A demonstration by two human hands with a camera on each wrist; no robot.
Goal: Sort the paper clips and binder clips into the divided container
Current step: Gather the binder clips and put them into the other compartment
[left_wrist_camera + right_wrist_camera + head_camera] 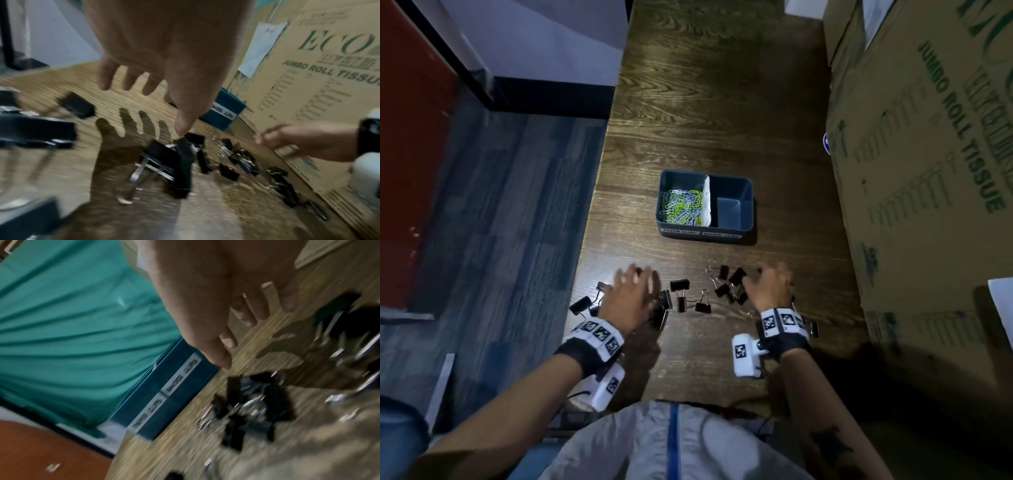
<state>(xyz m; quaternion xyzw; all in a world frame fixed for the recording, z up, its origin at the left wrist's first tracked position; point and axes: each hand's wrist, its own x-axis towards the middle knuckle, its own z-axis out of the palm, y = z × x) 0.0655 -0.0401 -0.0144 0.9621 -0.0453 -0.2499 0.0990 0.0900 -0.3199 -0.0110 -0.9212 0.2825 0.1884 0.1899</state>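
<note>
The dark blue divided container (703, 235) stands mid-table; its left compartment holds coloured paper clips (683, 207) and its right compartment (732, 212) is bare. Several black binder clips (683, 298) lie scattered on the wood in front of it. My left hand (630, 291) hovers palm-down over the left cluster of clips (180, 162) with fingers spread and nothing held (168, 48); the thumb tip is just above one clip. My right hand (770, 284) hovers over the right cluster (729, 284), fingers loose and holding nothing (205, 288). Both wrist views are motion-blurred.
A large cardboard box (928, 171) printed "JUMBO ROLL TISSUE" walls off the table's right side, close to the right hand. The dark wooden table (705, 102) ends at its left edge by the left hand, with floor below. The container's front (168, 394) carries two white labels.
</note>
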